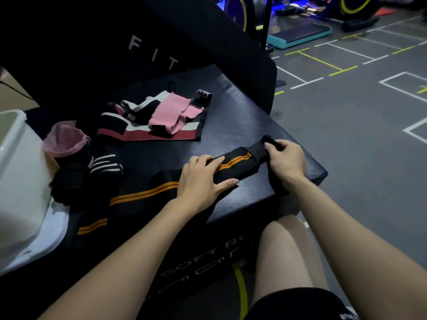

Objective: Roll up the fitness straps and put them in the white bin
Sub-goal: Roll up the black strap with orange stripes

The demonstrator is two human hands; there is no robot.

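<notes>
Gym flooring with taped lines stretches away to the right, and we sit at a dark padded soft box [231, 107] that serves as our table. Our right hand [285, 161] curls its fingers and thumb around the far right end of the black strap with orange stripes [233, 163], pinching what looks like the start of the roll. Our left hand [203, 179] lies just left of it, fingers straight and flat, pressing the strap down. From there the strap's long axis runs left and toward us, ending near the white bin [13, 144] at the left edge. Rolling, we judge, must travel leftward along that axis, with the right hand nearer the rolled end. Past the strap, rolled black straps [76, 179] sit beside the bin, and pink and maroon straps [166, 118] lie unrolled farther back.
</notes>
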